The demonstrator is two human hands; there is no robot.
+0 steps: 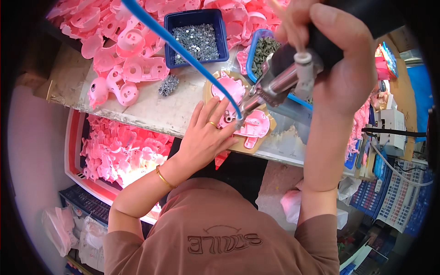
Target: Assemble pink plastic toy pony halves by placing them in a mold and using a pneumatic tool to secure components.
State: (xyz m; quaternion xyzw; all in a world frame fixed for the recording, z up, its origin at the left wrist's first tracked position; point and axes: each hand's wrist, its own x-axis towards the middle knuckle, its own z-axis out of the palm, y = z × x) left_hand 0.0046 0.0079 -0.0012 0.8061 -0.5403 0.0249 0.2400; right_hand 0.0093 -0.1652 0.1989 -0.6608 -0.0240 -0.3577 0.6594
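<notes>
My right hand (349,68) is wrapped round a power screwdriver (280,83) with a black body and a metal nose. A blue tube (176,46) runs down from the upper left to the nose. The tip points down at a pink plastic shell (257,123), which lies in a tan holder (273,124) on the bench; the nose hides whether it touches. With fingers stretched out, my left hand (201,133) rests along the near left side of the shell.
Behind the holder stand a dark blue bin (224,34) of small metal screws and a blue basket (251,57) of dark small parts. Pink shells (146,68) and a spiky grey clump (169,85) lie on the left. Below, a red-and-white crate (75,160) holds many pink pieces.
</notes>
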